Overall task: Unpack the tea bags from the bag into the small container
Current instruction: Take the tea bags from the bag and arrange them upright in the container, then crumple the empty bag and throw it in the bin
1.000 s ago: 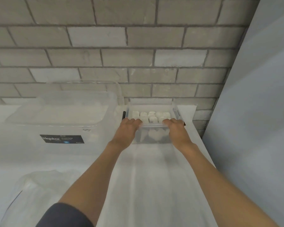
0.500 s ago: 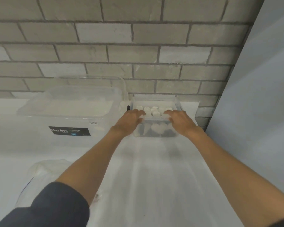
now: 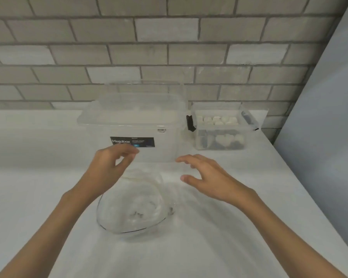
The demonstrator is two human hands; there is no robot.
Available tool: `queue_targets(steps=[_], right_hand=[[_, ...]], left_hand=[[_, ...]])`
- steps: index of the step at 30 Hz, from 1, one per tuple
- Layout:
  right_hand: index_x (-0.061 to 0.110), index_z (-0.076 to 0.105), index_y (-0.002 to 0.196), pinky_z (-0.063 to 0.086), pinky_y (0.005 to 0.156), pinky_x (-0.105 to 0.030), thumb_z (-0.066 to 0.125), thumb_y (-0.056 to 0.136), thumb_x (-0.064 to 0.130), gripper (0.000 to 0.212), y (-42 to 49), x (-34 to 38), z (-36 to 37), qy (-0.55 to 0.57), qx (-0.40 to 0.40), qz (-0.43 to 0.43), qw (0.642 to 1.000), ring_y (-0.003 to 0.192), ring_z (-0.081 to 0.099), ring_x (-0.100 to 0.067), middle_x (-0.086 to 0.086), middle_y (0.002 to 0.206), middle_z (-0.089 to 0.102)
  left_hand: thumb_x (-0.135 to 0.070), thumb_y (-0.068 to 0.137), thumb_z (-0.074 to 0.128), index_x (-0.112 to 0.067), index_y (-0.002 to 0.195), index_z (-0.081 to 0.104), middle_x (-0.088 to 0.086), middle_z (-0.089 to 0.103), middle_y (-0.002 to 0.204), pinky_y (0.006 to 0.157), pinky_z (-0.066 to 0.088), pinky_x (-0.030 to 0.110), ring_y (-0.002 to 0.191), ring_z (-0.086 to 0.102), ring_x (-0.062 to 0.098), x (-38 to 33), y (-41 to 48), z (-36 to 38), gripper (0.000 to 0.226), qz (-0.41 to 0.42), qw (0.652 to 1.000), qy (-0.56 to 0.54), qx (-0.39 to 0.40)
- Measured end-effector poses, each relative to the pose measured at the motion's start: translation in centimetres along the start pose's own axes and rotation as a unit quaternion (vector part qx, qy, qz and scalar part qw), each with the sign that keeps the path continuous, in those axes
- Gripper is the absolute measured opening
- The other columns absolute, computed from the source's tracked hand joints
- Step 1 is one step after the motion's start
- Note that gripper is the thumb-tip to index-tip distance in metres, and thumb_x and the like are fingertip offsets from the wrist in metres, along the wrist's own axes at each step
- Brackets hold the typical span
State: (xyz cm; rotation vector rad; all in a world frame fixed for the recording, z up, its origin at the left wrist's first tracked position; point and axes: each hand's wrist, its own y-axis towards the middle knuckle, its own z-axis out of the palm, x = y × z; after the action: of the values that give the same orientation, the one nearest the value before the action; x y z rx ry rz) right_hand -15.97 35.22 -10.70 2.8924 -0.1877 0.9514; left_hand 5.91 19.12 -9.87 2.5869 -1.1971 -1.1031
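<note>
On the white table [image 3: 249,227] a large clear bin [image 3: 133,121] stands just beyond the left grip [image 3: 107,167], a crumpled clear bag [image 3: 133,207] lies between both grips, and the small container [image 3: 209,145], well beyond the right grip [image 3: 209,177], holds white tea bags [image 3: 217,120]; both grips hover loosely open, empty.

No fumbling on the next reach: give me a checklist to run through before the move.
1. The left hand is free: ok, fingers loosely curled, nothing seen in them.
2. The right hand is free: ok, fingers spread, holding nothing.
3. The bag is within reach: ok, it lies on the table just below both hands.
4. Something is left in the bag: cannot tell, its contents are a white blur.
5. The small container is open: cannot tell, a clear lid would not show.
6. The small container has room: cannot tell, tea bags sit near its rim.
</note>
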Motion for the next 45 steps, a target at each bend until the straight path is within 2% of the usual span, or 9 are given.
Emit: queue_targets(steps=[6,12,19,22,25,33,38,41,45], right_hand=[[0.046,0.008,0.147,0.038,0.104,-0.035,0.065,0.082,0.055,0.088,1.0,5.2,9.0,0.111,0.094,0.14,0.979,0.121,0.045,-0.02,-0.001,0.144,0.033],[0.034,0.035,0.143,0.047,0.091,-0.024,0.06,0.093,0.027,0.057,0.8,10.5,14.4,0.194,0.001,0.143,0.971,0.107,0.061,-0.018,0.001,0.126,0.048],[0.036,0.057,0.128,0.053,0.091,-0.039,0.055,0.096,0.03,0.032,-3.6,11.8,13.4,0.332,-0.049,0.156,0.929,0.099,0.068,-0.019,-0.011,0.097,0.072],[0.039,0.062,0.117,0.049,0.082,-0.032,0.06,0.093,0.03,0.026,-6.1,11.0,12.9,0.282,-0.135,0.184,0.932,0.081,0.066,-0.012,0.006,0.077,0.072],[0.047,0.056,0.119,0.05,0.091,-0.029,0.071,0.084,0.037,0.04,-8.9,10.2,12.2,0.248,-0.248,0.212,0.912,0.097,0.064,-0.008,0.011,0.104,0.069],[0.065,0.029,0.129,0.029,0.098,-0.005,0.072,0.08,0.046,0.068,-17.3,8.8,11.3,0.264,-0.248,0.23,0.903,0.122,0.028,0.028,0.047,0.131,0.032],[0.052,0.035,0.14,0.022,0.11,-0.009,0.068,0.084,0.044,0.066,-24.5,7.2,10.9,0.199,-0.248,0.2,0.927,0.133,0.022,0.02,0.033,0.143,0.032],[0.046,0.035,0.14,0.034,0.107,-0.018,0.064,0.085,0.047,0.062,-28.7,6.0,11.4,0.304,-0.351,0.228,0.856,0.13,0.035,0.013,0.025,0.14,0.042],[0.025,0.028,0.148,0.041,0.106,-0.041,0.058,0.082,0.065,0.082,-33.3,3.0,12.0,0.648,-0.31,0.245,0.651,0.13,0.049,-0.02,-0.006,0.148,0.042]], left_hand=[[-0.069,0.083,0.044,-0.025,0.146,0.03,0.007,0.052,0.136,0.101,0.039,0.035,0.123,0.051,0.023,8.3,-7.8,-1.8,0.078,-0.289,0.942,-0.092,0.145],[-0.054,0.074,0.073,-0.049,0.144,-0.02,-0.018,0.025,0.148,0.102,0.035,0.025,0.141,0.024,0.008,6.0,-10.7,0.1,0.116,-0.198,0.886,-0.299,0.293],[-0.011,0.078,0.078,-0.042,0.147,0.011,-0.024,0.046,0.133,0.078,0.041,-0.001,0.122,0.047,-0.009,4.0,-11.7,2.1,0.1,-0.083,0.89,-0.355,0.275],[-0.002,0.083,0.062,-0.038,0.135,0.036,-0.015,0.059,0.114,0.078,0.05,0.011,0.108,0.06,0.008,2.1,-11.7,3.4,0.068,-0.078,0.915,-0.337,0.206],[-0.007,0.088,0.063,-0.032,0.116,0.051,0.002,0.069,0.091,0.079,0.058,0.034,0.083,0.067,0.02,-0.2,-11.4,4.5,0.039,-0.097,0.909,-0.374,0.157],[-0.034,0.096,0.052,-0.031,0.125,0.047,0.007,0.068,0.113,0.085,0.057,0.039,0.095,0.071,0.022,-10.2,-13.6,8.3,0.03,-0.188,0.774,-0.541,0.269],[-0.041,0.086,0.066,-0.026,0.133,0.039,0.013,0.065,0.121,0.08,0.058,0.041,0.103,0.068,0.026,-14.6,-16.6,11.1,0.057,-0.279,0.68,-0.613,0.291],[-0.006,0.085,0.063,-0.021,0.119,0.039,0.019,0.069,0.108,0.074,0.057,0.039,0.092,0.07,0.028,-17.3,-19.4,12.7,0.045,-0.313,0.689,-0.6,0.26],[0.004,0.084,0.046,0.005,0.121,0.051,0.031,0.06,0.122,0.097,0.049,0.052,0.109,0.062,0.041,-20.4,-24.6,14.6,0.037,-0.328,0.62,-0.658,0.273]])
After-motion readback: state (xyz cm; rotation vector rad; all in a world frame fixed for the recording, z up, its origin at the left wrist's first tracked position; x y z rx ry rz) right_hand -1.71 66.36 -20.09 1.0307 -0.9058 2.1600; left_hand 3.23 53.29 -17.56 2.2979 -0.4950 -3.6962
